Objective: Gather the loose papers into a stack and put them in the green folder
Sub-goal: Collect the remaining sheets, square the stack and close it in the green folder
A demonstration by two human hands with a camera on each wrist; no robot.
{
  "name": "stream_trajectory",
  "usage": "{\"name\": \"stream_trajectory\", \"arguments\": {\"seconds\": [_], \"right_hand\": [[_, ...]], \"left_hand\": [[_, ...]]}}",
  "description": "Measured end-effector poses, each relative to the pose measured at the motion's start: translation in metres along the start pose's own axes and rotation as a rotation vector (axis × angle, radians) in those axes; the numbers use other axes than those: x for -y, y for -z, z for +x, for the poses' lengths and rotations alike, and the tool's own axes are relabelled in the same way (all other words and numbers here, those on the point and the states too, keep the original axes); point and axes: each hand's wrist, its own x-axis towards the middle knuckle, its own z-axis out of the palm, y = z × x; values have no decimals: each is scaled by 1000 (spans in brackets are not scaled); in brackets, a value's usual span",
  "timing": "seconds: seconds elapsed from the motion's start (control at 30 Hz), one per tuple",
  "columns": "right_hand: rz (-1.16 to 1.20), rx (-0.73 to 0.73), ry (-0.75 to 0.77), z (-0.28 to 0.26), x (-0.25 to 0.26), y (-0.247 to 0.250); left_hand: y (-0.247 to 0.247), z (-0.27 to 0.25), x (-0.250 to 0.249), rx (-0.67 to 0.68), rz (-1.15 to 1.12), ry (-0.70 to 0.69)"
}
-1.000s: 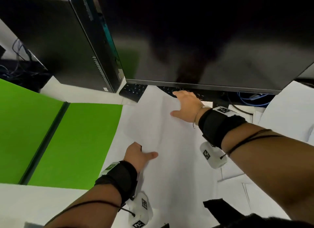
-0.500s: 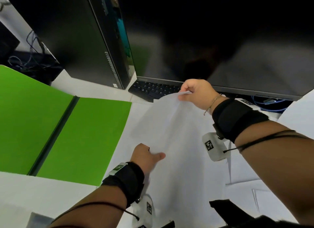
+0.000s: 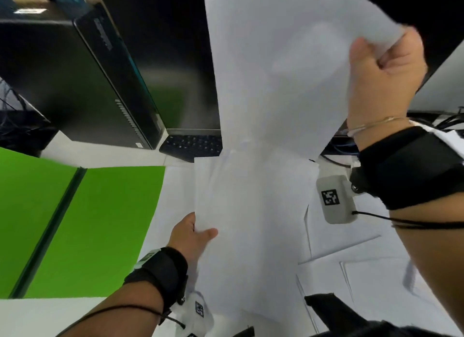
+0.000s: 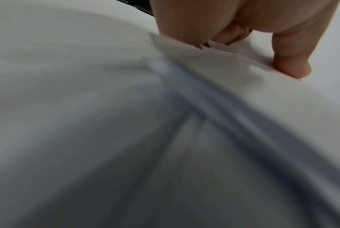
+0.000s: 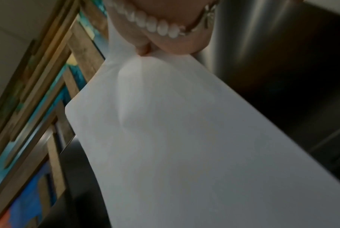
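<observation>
My right hand (image 3: 384, 60) pinches the top corner of a white sheet (image 3: 276, 68) and holds it high in front of the monitor; in the right wrist view the sheet (image 5: 184, 138) hangs below the fingers (image 5: 143, 50). My left hand (image 3: 193, 233) grips the left edge of a stack of white papers (image 3: 251, 223) on the desk, thumb on top; the left wrist view shows the thumb (image 4: 290, 61) pressing the paper (image 4: 106, 92). The green folder (image 3: 95, 223) lies open flat to the left of the stack.
A black computer tower (image 3: 75, 85) and a monitor (image 3: 180, 60) stand at the back, with a keyboard (image 3: 193, 145) under the monitor. More loose sheets (image 3: 351, 269) lie at right on the white desk (image 3: 37, 316). Cables (image 3: 334, 158) trail behind. A dark object (image 3: 331, 309) sits at the near edge.
My right hand pinched the far edge of the top sheet and has lifted it up and to the right, off the desk. My left hand stayed on the stack's left edge.
</observation>
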Motion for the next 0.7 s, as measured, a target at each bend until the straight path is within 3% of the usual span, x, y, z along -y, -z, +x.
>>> {"name": "stream_trajectory", "arguments": {"seconds": [0.17,0.37,0.43,0.57,0.7], "right_hand": [[-44,-279,-154,7,-25,43],[-388,-410,-524,-33,-82,95],[-455,-338,-623,-51,-96,97],[-630,45,-742,-97,-113,86],[-599,292,-901,-140,-113,67]], "left_hand": [[2,0,-2,6,50,1],[2,5,3,32,66,40],[3,11,9,63,68,38],[3,8,5,40,47,13],[2,4,-7,11,-208,102]]}}
